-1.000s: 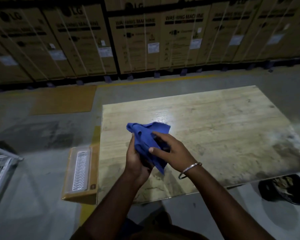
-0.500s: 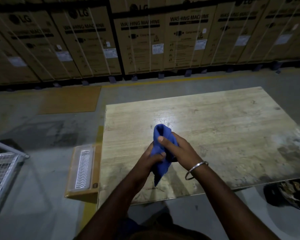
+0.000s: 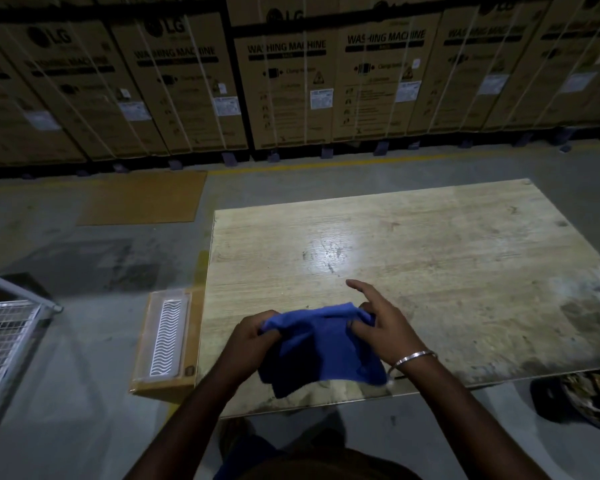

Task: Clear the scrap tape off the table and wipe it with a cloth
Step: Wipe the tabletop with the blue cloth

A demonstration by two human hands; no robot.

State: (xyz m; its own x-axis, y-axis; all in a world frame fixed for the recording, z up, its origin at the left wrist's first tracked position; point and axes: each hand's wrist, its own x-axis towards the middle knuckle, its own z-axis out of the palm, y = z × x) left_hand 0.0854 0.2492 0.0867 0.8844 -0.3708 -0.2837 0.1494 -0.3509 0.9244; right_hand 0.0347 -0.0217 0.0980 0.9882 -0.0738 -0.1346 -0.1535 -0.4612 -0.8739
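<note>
While stretched between both hands, cloth (image 3: 321, 344) over table's (image 3: 430, 271) near edge.

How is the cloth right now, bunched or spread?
Spread. The cloth is stretched between the left hand and right hand, hanging loosely above the table.

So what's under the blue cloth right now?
The blue cloth, held spread between the left hand and right hand, hangs over the wooden table near its front edge. Bare wood shows around it; whatever lies directly beneath is covered.
</note>
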